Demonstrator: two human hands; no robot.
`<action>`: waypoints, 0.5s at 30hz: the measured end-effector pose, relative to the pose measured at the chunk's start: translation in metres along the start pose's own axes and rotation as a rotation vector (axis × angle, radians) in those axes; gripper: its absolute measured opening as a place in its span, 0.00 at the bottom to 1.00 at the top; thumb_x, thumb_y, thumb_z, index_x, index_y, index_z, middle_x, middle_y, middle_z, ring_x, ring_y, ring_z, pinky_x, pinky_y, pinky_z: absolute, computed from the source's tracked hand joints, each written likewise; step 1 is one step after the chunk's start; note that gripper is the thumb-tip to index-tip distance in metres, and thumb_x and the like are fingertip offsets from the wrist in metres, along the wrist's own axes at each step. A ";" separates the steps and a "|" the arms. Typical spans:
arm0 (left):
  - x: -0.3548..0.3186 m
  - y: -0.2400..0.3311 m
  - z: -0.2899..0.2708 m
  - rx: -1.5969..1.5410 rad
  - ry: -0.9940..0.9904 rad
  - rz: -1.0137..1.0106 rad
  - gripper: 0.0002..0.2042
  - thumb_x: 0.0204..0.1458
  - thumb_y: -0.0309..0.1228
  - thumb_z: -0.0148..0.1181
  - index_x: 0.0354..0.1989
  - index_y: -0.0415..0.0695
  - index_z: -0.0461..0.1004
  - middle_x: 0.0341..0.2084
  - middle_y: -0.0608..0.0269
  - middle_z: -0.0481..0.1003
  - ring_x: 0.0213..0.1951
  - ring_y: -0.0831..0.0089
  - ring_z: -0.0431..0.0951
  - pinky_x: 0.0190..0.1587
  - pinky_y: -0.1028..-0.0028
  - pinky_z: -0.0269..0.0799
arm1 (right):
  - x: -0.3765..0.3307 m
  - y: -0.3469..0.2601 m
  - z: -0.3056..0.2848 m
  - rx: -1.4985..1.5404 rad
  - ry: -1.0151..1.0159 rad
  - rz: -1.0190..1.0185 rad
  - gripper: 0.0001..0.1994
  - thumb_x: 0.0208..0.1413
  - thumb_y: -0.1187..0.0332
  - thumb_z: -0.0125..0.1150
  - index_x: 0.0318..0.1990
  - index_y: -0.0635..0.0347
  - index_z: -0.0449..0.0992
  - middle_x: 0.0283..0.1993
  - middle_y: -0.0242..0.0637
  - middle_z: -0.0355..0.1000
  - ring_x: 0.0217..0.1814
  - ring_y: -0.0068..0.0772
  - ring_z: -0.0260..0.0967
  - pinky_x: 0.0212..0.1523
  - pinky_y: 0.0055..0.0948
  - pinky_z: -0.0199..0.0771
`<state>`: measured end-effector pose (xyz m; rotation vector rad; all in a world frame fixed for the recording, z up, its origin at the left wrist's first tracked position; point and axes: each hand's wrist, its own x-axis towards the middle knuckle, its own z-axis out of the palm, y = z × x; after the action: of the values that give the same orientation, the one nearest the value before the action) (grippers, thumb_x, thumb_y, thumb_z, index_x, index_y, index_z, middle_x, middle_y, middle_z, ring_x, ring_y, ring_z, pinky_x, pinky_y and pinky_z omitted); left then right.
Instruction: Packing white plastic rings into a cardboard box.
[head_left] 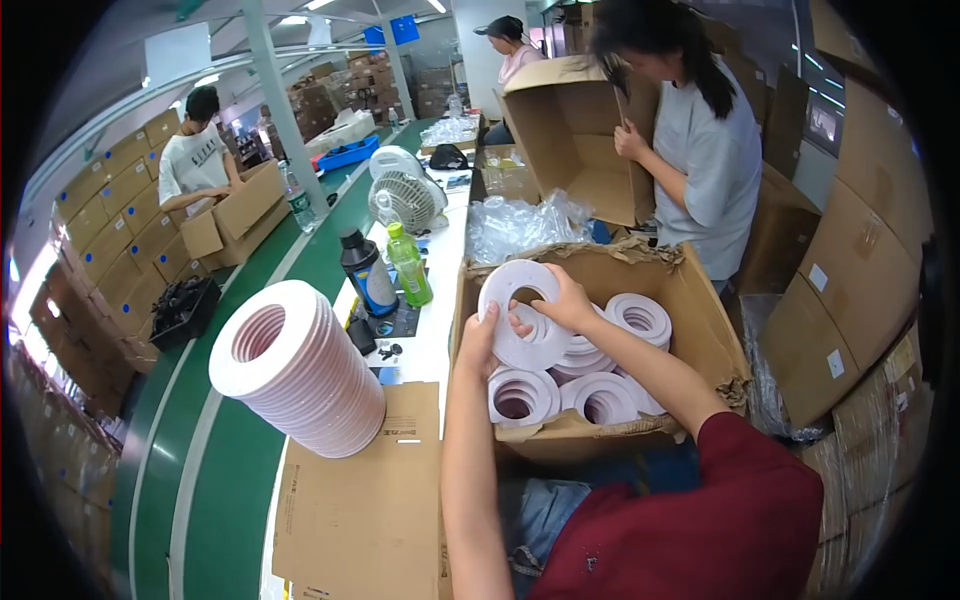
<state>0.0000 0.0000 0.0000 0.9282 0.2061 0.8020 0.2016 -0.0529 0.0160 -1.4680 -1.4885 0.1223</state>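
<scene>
Over an open cardboard box (722,330) I hold a flat white ring (530,352) with a wide round hole. My left hand (482,338) is closed on its left edge, the thumb on the near face. My right hand (566,303) grips the upper right part, some fingers passing through the hole. Below it, several stacks of pinkish-white rings (602,398) fill the box. To the left, a tall, leaning stack of the same rings (310,385) stands on a flat cardboard sheet (360,520).
A green bottle (408,264), a dark bottle (366,272) and a fan (405,190) stand along the white table. Left of it runs a green conveyor (240,450). Opposite, a co-worker (705,140) handles a large carton (575,130); another person (195,155) works at a box.
</scene>
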 end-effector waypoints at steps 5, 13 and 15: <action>0.006 -0.002 0.028 -0.164 -0.049 0.199 0.41 0.55 0.66 0.42 0.58 0.35 0.63 0.43 0.53 0.76 0.48 0.60 0.76 0.54 0.59 0.70 | 0.045 0.015 -0.026 -0.105 0.059 -0.073 0.30 0.38 0.70 0.63 0.56 0.62 0.68 0.46 0.52 0.75 0.48 0.46 0.75 0.51 0.38 0.74; 0.003 0.009 0.009 -0.162 -0.014 0.132 0.36 0.62 0.59 0.30 0.56 0.35 0.65 0.42 0.39 0.76 0.40 0.50 0.80 0.47 0.61 0.75 | 0.175 -0.221 0.000 -0.066 -0.380 -0.429 0.31 0.39 0.70 0.66 0.56 0.62 0.70 0.50 0.46 0.73 0.52 0.37 0.71 0.56 0.33 0.67; 0.003 0.007 0.007 -0.141 -0.047 0.140 0.35 0.63 0.58 0.30 0.55 0.34 0.67 0.40 0.40 0.77 0.41 0.50 0.80 0.48 0.62 0.75 | 0.189 -0.283 0.038 -0.080 -0.498 -0.481 0.33 0.39 0.69 0.68 0.58 0.61 0.68 0.51 0.46 0.73 0.52 0.38 0.71 0.55 0.33 0.69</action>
<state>0.0018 -0.0002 0.0107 0.8337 0.0430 0.9109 0.0236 0.0457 0.2908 -1.1445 -2.2363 0.1417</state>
